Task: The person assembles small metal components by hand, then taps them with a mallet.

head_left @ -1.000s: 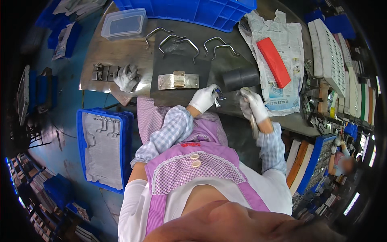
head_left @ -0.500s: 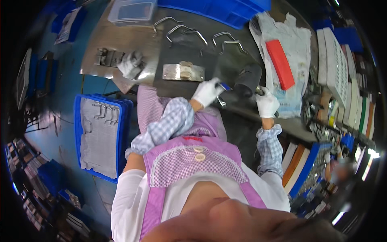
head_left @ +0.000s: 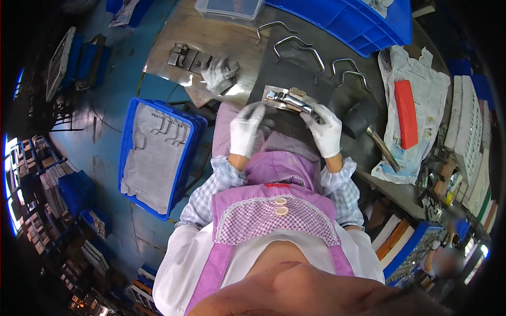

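Your gloved left hand (head_left: 246, 130) and right hand (head_left: 325, 130) pinch opposite ends of a shiny metal latch (head_left: 289, 99), seemingly over the flat plate (head_left: 274, 92), near bench (head_left: 221, 42) edge.

Clear plastic box (head_left: 229, 8) and blue crate (head_left: 348, 21): cut off by top edge of frame. Metal latch plate (head_left: 287, 97), centre: near end hidden under right hand (head_left: 326, 131). Lower-right person (head_left: 447, 262): blurred. Left-edge shelves (head_left: 31, 174): too small to tell contents.
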A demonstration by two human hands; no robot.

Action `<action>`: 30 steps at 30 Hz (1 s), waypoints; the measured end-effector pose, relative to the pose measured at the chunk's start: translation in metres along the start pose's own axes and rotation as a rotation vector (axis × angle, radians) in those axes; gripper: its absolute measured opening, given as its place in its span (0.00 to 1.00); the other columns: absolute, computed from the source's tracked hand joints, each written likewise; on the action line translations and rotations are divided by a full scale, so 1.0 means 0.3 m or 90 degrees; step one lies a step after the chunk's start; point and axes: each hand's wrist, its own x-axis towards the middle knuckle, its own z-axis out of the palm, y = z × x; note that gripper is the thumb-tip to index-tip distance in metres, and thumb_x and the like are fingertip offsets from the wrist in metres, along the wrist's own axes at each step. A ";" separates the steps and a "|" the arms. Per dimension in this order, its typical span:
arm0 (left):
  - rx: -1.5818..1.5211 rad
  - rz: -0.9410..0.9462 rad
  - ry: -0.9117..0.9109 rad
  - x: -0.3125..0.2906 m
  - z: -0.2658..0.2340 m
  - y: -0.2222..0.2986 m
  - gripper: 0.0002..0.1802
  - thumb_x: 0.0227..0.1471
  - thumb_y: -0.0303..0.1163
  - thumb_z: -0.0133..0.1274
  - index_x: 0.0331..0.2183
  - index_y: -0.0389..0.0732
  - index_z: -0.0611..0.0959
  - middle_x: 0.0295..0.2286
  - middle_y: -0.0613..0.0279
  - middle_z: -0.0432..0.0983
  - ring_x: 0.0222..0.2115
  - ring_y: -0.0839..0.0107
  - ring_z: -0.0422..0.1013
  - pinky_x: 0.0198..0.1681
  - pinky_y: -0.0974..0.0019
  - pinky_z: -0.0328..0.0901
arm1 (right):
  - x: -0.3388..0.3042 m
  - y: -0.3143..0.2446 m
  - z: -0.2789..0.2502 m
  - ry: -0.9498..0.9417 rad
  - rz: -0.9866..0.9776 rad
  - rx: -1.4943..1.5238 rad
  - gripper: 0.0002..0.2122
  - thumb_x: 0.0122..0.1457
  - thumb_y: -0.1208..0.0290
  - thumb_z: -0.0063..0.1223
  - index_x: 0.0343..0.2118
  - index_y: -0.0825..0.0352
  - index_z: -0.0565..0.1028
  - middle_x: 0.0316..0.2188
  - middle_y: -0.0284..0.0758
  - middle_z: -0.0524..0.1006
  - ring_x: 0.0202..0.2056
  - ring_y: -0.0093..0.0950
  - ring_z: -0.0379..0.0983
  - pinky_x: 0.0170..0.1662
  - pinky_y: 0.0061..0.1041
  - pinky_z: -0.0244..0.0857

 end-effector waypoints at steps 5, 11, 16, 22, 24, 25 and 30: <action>0.717 0.477 0.021 0.108 0.022 0.020 0.33 0.53 0.37 0.62 0.57 0.35 0.72 0.54 0.47 0.72 0.51 0.49 0.72 0.52 0.54 0.68 | 0.037 0.070 0.034 -0.014 -0.024 -0.009 0.17 0.53 0.76 0.65 0.47 0.65 0.80 0.42 0.37 0.81 0.30 0.28 0.77 0.37 0.26 0.72; 0.666 0.518 0.096 0.113 0.036 -0.161 0.43 0.49 0.40 0.65 0.61 0.34 0.66 0.62 0.41 0.60 0.57 0.40 0.64 0.60 0.47 0.61 | -0.027 0.196 0.042 0.091 0.052 0.154 0.18 0.56 0.72 0.64 0.50 0.63 0.80 0.49 0.41 0.79 0.43 0.36 0.77 0.50 0.33 0.69; 0.562 0.569 0.096 0.190 0.010 -0.168 0.39 0.46 0.42 0.67 0.57 0.38 0.71 0.57 0.46 0.70 0.52 0.45 0.71 0.54 0.50 0.68 | -0.048 0.228 0.095 0.149 -0.124 -0.046 0.22 0.52 0.62 0.68 0.50 0.60 0.80 0.54 0.37 0.76 0.45 0.40 0.75 0.46 0.35 0.69; 0.648 0.614 0.108 0.239 0.006 -0.096 0.33 0.38 0.36 0.71 0.47 0.36 0.77 0.45 0.52 0.79 0.43 0.50 0.76 0.46 0.55 0.71 | -0.003 0.190 0.119 0.189 -0.102 -0.011 0.25 0.43 0.65 0.74 0.47 0.65 0.81 0.49 0.38 0.80 0.42 0.40 0.77 0.47 0.34 0.69; 0.620 0.486 0.115 0.253 0.044 -0.054 0.27 0.38 0.39 0.72 0.40 0.36 0.82 0.41 0.53 0.80 0.43 0.54 0.76 0.46 0.56 0.70 | 0.005 0.222 0.133 0.191 -0.014 0.081 0.29 0.43 0.65 0.76 0.50 0.67 0.80 0.50 0.42 0.80 0.47 0.37 0.78 0.51 0.32 0.69; 0.615 0.470 0.115 0.264 0.054 -0.038 0.28 0.37 0.44 0.72 0.38 0.36 0.83 0.40 0.53 0.80 0.42 0.54 0.76 0.45 0.56 0.70 | 0.014 0.220 0.130 0.171 0.031 0.125 0.29 0.44 0.65 0.76 0.51 0.67 0.80 0.50 0.42 0.80 0.47 0.35 0.78 0.52 0.30 0.69; 0.594 0.394 0.111 0.299 0.051 0.004 0.32 0.36 0.54 0.72 0.34 0.36 0.85 0.37 0.51 0.80 0.40 0.52 0.76 0.45 0.55 0.70 | 0.046 0.175 0.120 0.125 0.159 0.308 0.28 0.49 0.68 0.75 0.54 0.68 0.78 0.51 0.39 0.80 0.47 0.25 0.77 0.53 0.24 0.70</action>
